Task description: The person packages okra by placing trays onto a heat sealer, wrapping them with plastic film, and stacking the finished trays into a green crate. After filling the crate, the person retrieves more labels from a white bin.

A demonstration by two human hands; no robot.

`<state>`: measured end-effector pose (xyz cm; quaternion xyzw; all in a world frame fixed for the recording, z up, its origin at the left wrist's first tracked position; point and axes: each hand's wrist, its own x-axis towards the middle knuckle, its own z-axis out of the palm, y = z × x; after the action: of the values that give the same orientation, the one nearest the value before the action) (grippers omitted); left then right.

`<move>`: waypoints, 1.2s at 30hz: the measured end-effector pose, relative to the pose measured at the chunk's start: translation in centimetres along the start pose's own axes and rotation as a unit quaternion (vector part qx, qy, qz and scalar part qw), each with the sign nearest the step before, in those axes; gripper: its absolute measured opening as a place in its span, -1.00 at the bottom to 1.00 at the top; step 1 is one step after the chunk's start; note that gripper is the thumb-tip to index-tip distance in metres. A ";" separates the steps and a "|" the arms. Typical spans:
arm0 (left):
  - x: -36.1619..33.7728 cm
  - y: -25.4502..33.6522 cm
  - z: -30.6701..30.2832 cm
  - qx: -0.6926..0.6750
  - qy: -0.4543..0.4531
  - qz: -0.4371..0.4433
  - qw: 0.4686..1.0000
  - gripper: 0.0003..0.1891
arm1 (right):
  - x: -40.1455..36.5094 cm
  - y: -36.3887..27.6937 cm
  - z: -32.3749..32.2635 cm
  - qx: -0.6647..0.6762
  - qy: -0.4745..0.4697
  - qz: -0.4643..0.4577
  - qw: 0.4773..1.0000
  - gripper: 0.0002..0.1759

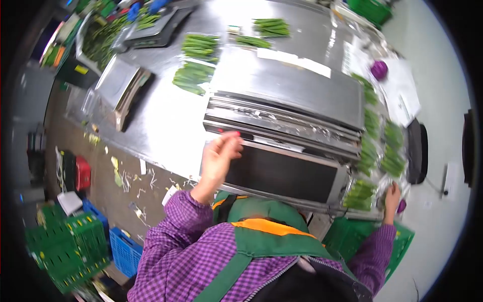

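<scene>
My left hand (221, 158) is raised over the front edge of a metal bag sealer (292, 95). Its fingers are loosely bent, a little apart and slightly blurred, and nothing shows between them. At the right end of the bench, my right hand (392, 200) has its fingers closed on the edge of a clear plastic bag (383, 185). Just left of that hand lies a bag of green beans (359, 195). More bagged beans (392, 151) lie in rows beyond it. A dark flat panel (284, 171) sits along the sealer's near side.
Bean packs (200, 46) and a scale (118, 83) stand on the steel table (166, 116). Another person's blue glove (134, 11) shows at the far left. A green crate (347, 236) sits below my right arm. Crates (80, 236) are stacked on the littered floor.
</scene>
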<state>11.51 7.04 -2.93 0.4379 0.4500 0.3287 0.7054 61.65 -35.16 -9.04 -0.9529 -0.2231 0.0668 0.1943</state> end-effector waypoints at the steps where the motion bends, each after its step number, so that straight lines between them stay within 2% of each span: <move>1: 1.9 0.4 -2.4 -0.012 0.043 0.043 0.998 -0.72 | 0.3 -3.0 -0.1 0.108 0.013 0.020 0.994 -0.58; 3: 5.4 1.7 -6.5 0.046 0.149 0.101 0.983 -0.71 | -0.7 -10.1 0.7 0.308 0.023 0.044 0.950 -0.68; 4: 7.0 2.5 -8.2 0.076 0.181 0.120 0.973 -0.72 | -1.5 -13.9 1.2 0.308 0.019 0.035 0.951 -0.68; 6: 11.5 1.9 -12.5 0.094 0.194 0.133 0.967 -0.67 | -3.9 -22.5 2.5 0.402 -0.001 -0.037 0.915 -0.73; 7: 14.0 1.5 -14.5 0.132 0.221 0.143 0.956 -0.64 | -5.2 -25.8 3.2 0.400 -0.003 -0.041 0.916 -0.73; 9: 18.5 1.1 -17.9 0.163 0.250 0.152 0.942 -0.60 | -7.9 -32.0 4.9 0.369 -0.080 -0.104 0.920 -0.76; 11: 22.5 1.0 -20.6 0.180 0.314 0.069 0.930 -0.56 | -11.3 -37.9 6.4 0.362 -0.125 -0.111 0.917 -0.81; 12: 24.0 1.0 -21.4 0.175 0.313 0.066 0.931 -0.56 | -12.8 -40.3 7.0 0.367 -0.153 -0.118 0.910 -0.82; 13: 25.4 1.1 -22.0 0.140 0.281 0.025 0.949 -0.54 | -14.1 -42.2 7.8 0.352 -0.184 -0.127 0.909 -0.82; 14: 26.5 1.1 -22.6 0.105 0.246 -0.016 0.964 -0.52 | -15.1 -43.5 8.7 0.341 -0.222 -0.147 0.902 -0.82; 20: 29.1 -0.8 -23.9 0.101 0.222 0.008 0.970 -0.66 | -19.5 -51.2 12.9 0.304 -0.332 -0.182 0.874 -0.81; 22: 29.6 -1.7 -24.5 0.047 0.183 -0.001 0.982 -0.72 | -20.2 -53.2 14.0 0.297 -0.359 -0.198 0.863 -0.81; 23: 29.6 -1.9 -24.3 0.025 0.185 0.033 0.982 -0.76 | -20.5 -54.3 14.5 0.289 -0.377 -0.209 0.855 -0.81; 26: 29.0 -2.4 -25.0 0.003 0.173 0.047 0.984 -0.75 | -21.7 -56.8 15.8 0.282 -0.415 -0.229 0.834 -0.81; 27: 28.5 -2.1 -25.2 -0.006 0.179 0.029 0.983 -0.75 | -22.0 -57.3 16.1 0.284 -0.436 -0.240 0.820 -0.80; 32: 24.5 0.9 -26.4 -0.064 0.194 0.056 0.977 -0.75 | -22.3 -58.7 16.8 0.271 -0.464 -0.267 0.800 -0.79; 34: 21.5 4.1 -26.3 -0.066 0.189 0.059 0.978 -0.73 | -21.8 -59.0 17.0 0.326 -0.446 -0.234 0.800 -0.80; 35: 20.3 4.8 -26.5 -0.062 0.171 0.092 0.979 -0.71 | -21.2 -59.4 17.0 0.350 -0.424 -0.231 0.803 -0.77; 36: 18.7 6.3 -26.0 -0.056 0.168 0.094 0.980 -0.71 | -20.8 -59.8 17.2 0.395 -0.404 -0.191 0.802 -0.72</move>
<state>-5.86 34.03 -9.16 0.3768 0.5002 0.4868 0.6090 15.54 10.66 0.01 -0.6182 -0.4132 0.4898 0.4552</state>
